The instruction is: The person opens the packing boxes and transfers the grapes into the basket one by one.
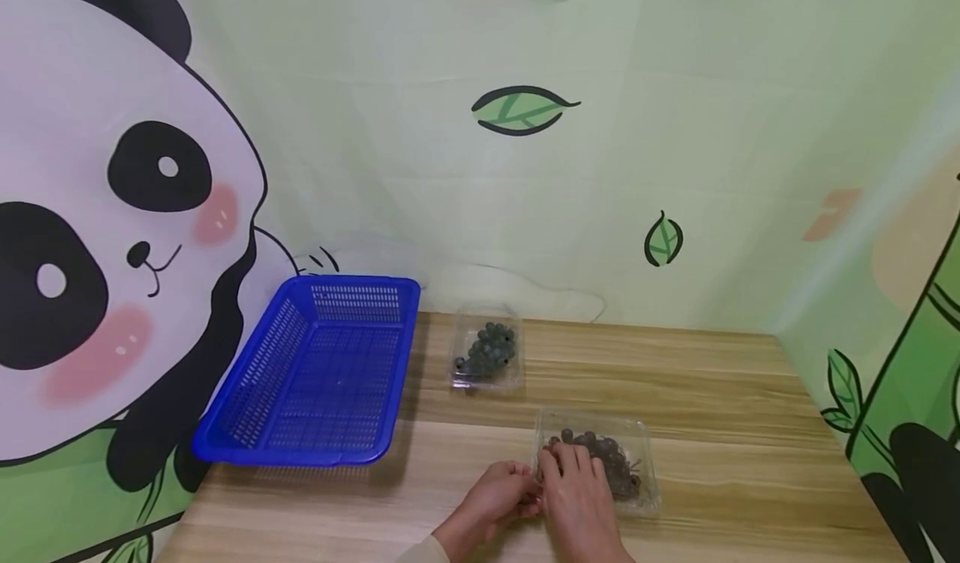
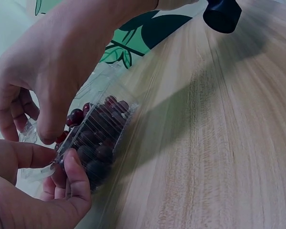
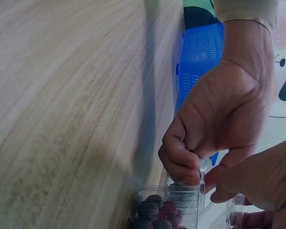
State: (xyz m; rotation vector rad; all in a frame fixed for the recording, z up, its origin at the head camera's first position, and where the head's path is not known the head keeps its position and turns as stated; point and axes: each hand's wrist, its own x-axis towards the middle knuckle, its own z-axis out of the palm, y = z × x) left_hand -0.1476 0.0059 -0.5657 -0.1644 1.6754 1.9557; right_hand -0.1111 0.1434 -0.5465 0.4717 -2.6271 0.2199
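Note:
A clear plastic box (image 1: 649,481) of dark red and purple grapes (image 1: 611,460) lies on the table. My left hand (image 1: 501,496) pinches the box's left edge between thumb and fingers; in the left wrist view, the left thumb and fingers (image 2: 76,176) are on the rim beside the grapes (image 2: 97,138). My right hand (image 1: 579,496) reaches over the same end with bent fingers. In the right wrist view, the right hand (image 3: 257,181) grips thin clear plastic at the box's edge (image 3: 201,193), close against the left fingertips. The right fingers hide part of the rim and grapes.
A blue plastic basket (image 1: 337,380) with slotted walls stands at the table's left. Behind the hands, near the wall, sits a second clear box (image 1: 517,371) with dark grapes (image 1: 491,348). A panda-print backdrop (image 1: 420,171) borders the wooden table (image 1: 735,430).

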